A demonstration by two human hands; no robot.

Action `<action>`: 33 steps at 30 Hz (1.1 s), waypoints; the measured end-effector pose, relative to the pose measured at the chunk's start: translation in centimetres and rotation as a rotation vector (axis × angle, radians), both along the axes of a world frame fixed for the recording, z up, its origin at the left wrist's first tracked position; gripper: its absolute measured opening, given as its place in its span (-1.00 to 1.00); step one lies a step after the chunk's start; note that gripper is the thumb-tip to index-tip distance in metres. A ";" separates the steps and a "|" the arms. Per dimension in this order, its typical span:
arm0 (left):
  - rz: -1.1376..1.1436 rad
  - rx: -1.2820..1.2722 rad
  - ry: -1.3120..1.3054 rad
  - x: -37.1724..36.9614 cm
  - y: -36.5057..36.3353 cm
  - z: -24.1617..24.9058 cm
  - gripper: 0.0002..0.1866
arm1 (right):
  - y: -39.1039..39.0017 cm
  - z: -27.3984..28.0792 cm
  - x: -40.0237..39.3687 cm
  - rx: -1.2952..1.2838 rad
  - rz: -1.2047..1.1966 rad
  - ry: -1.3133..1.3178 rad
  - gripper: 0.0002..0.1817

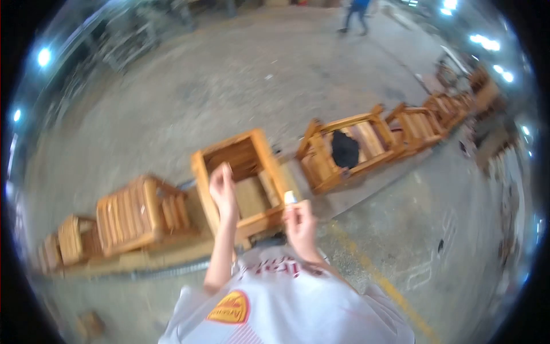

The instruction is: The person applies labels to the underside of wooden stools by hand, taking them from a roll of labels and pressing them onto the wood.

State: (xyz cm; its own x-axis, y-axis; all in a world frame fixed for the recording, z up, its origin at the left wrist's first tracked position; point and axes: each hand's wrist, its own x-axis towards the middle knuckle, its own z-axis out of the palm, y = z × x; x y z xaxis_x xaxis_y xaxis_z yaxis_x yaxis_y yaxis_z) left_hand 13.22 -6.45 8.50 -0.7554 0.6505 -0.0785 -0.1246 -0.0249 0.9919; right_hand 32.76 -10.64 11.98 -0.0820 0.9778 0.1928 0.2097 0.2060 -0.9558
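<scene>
An open wooden box-like frame (260,146) stands right in front of me, its inside showing slats and a pale bottom. My left hand (223,189) is over its near left part, with thumb and fingertips pinched together and pointing up; I cannot tell what, if anything, is between them. At the frame's near right corner, my right hand (300,221) grips a small white item with a yellowish part (290,198). Fingers wrap its lower end, so only the top shows. The picture is blurred around both hands.
Slatted wooden pieces (123,215) line up to the left. On the right, a wooden frame (321,172) bears a black cloth-like thing (345,150), with more wooden frames (421,126) beyond. A yellow line (372,266) marks the floor. A person in blue (356,14) is far off.
</scene>
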 end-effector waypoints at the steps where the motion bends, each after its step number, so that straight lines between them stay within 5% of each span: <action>1: 0.098 0.000 -0.042 -3.2 1.2 -0.7 -0.71 | -0.6 -1.1 0.7 -0.029 -0.013 0.034 -0.90; 2: 0.129 0.178 0.271 -6.7 2.9 -3.2 -0.69 | -0.8 -1.4 1.3 -0.065 -0.005 0.128 -0.92; 7: -0.255 -0.391 0.586 -18.4 10.6 -9.3 -0.64 | -1.6 -2.8 3.3 -0.179 -0.008 0.186 -0.96; 10: -0.519 -0.499 0.761 -19.6 15.0 -11.6 -0.64 | -1.8 -2.0 3.5 -0.174 -0.023 0.185 -0.97; 13: -0.653 -0.657 0.766 -19.0 17.5 -12.9 -0.68 | -2.0 -1.8 3.9 -0.182 -0.056 0.197 -0.98; 21: -0.651 -0.524 0.685 -18.0 18.3 -16.4 -0.57 | -2.2 -3.4 5.5 -0.218 -0.163 0.238 -1.00; 29: -0.984 -0.264 0.395 -19.9 19.7 -15.5 -0.80 | -1.2 -2.1 4.7 -0.197 -0.149 0.180 -0.98; 33: -0.854 -0.207 0.567 -19.5 19.4 -16.2 -0.81 | -0.9 -2.8 5.0 -0.162 -0.136 0.171 -0.98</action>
